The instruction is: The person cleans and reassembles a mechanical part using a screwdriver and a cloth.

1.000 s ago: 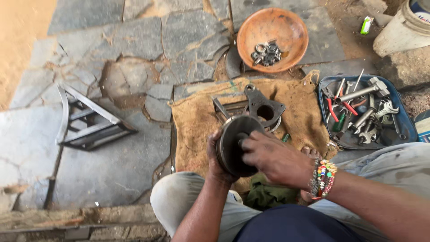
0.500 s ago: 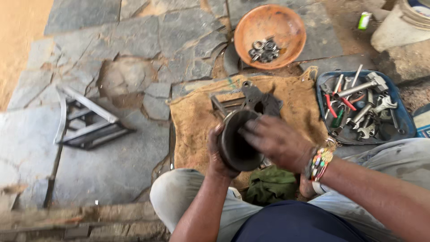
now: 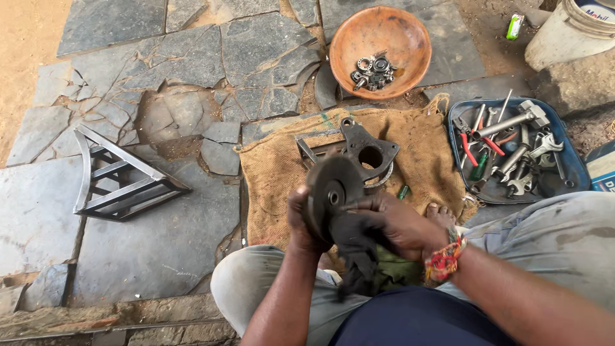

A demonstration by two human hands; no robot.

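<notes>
Disc in hands; bracket, tool tray nr

Ahead of the hands, the burlap sack is partly taken up by a dark metal bracket, with bare cloth left and right of it. Beyond it an orange bowl of small parts blocks the far middle. To the right, a blue tray crowded with wrenches closes that side, a white bucket behind it. To the left lies open stone floor, up to a triangular metal frame.
</notes>
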